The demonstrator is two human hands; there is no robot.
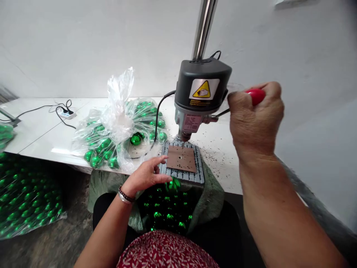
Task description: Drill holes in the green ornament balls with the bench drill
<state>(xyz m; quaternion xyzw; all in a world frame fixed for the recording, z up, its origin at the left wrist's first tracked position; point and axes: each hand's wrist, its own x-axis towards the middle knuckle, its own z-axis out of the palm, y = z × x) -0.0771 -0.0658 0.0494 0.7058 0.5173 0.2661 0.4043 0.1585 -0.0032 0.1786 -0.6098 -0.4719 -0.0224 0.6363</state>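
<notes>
My right hand (256,115) is wrapped around the red knob (256,96) on the feed lever of a small bench drill press (203,87). At the left edge of the drill's base (199,163), my left hand (149,173) has thumb and forefinger apart with nothing between them. Just below those fingertips is a shiny green ball (173,184), slightly blurred, over an open green sack (210,197) of similar balls in front of me. A brown square board (180,158) with a small hole lies on the base, under the drill chuck (185,137).
A knotted clear plastic bag (118,123) of green balls lies on the white table (41,130), left of the drill. Dark shavings are scattered around the base. A power strip (67,114) with cables sits farther left. Another big bag of green balls (28,201) stands on the floor.
</notes>
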